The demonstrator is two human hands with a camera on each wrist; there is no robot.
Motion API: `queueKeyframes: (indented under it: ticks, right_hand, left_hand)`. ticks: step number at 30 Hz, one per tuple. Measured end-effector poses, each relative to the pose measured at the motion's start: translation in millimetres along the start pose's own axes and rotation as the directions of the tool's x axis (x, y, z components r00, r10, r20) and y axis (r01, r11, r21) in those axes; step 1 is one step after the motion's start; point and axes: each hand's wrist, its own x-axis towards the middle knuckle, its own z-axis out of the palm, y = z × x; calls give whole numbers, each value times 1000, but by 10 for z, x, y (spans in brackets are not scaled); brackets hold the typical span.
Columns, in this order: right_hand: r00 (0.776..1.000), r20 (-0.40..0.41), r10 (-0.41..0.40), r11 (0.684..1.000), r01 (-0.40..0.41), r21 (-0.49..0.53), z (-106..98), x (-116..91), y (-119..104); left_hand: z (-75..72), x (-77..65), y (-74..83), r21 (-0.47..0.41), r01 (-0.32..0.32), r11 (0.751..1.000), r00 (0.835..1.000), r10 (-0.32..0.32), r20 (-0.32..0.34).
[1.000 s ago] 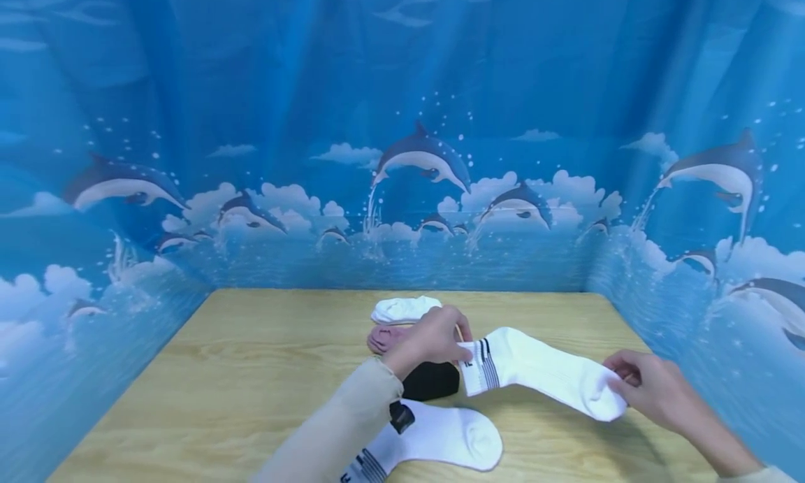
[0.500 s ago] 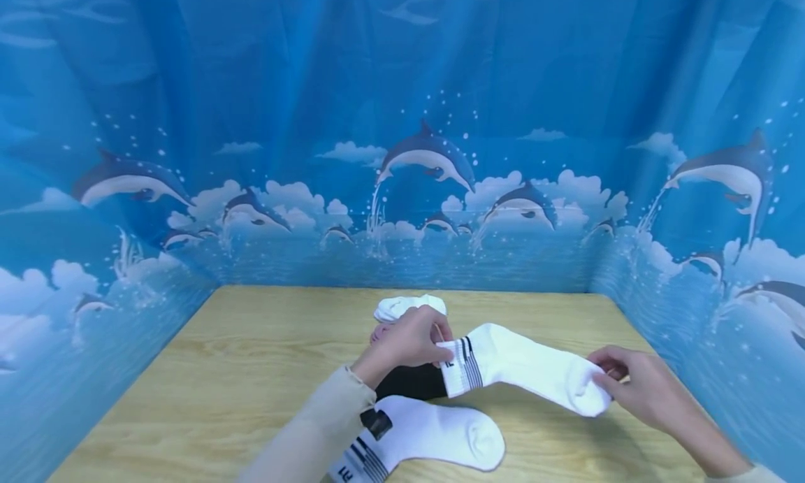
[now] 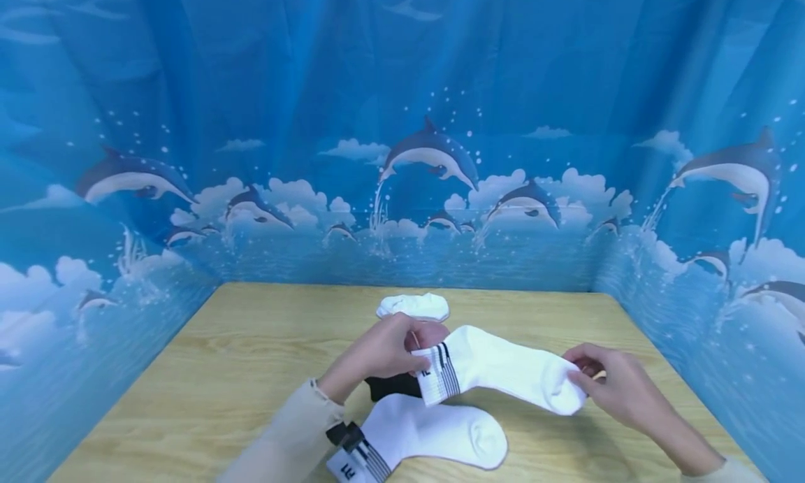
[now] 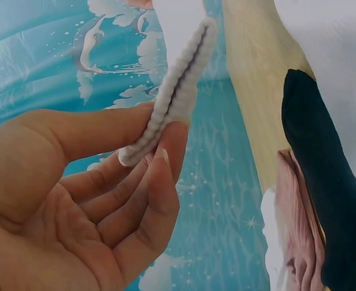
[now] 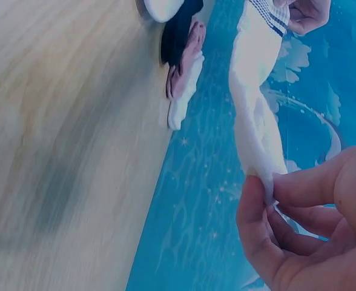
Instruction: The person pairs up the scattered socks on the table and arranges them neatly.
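Observation:
A white crew sock (image 3: 503, 361) with dark stripes at its cuff is stretched sideways above the table between both hands. My left hand (image 3: 386, 347) pinches the cuff between thumb and fingers; the left wrist view shows the ribbed cuff edge (image 4: 172, 97) end-on, its two layers lying together. At the other end, my right hand (image 3: 613, 381) pinches the toe, gathered between thumb and forefinger in the right wrist view (image 5: 267, 182). Below the held sock, a matching white striped sock (image 3: 440, 430) lies flat, its cuff toward the left sleeve.
Behind the flat sock lie a black sock (image 3: 393, 386), a pink sock (image 3: 432, 333) and a low white sock (image 3: 411, 306) in a row going back. The wooden table (image 3: 251, 350) is enclosed by a blue dolphin-print curtain (image 3: 302, 119).
Both hands have shifted left with the stretched sock, which now hangs over the black sock and nearer the flat white one. The hold at each end stays the same.

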Motion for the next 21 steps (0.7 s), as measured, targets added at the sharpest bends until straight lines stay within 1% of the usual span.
queueKeyframes:
  ticks: [6,8,14,21]
  right_hand:
    - [1000,7,-3,999,3,53,72,22,-106]
    - [1000,9,-1,999,0,54,88,33,-149]
    - [999,6,-33,995,32,98,164,45,-228]
    - [997,50,-53,989,45,138,254,60,-326]
  left_hand:
    - [-94,-123,-84,-23,-38,999,999,38,5]
    - [-122,-164,-105,-26,-41,999,999,41,6]
    - [-194,-271,-157,-28,-52,998,999,52,11]
    - [-266,-401,-270,-97,-46,994,998,51,40]
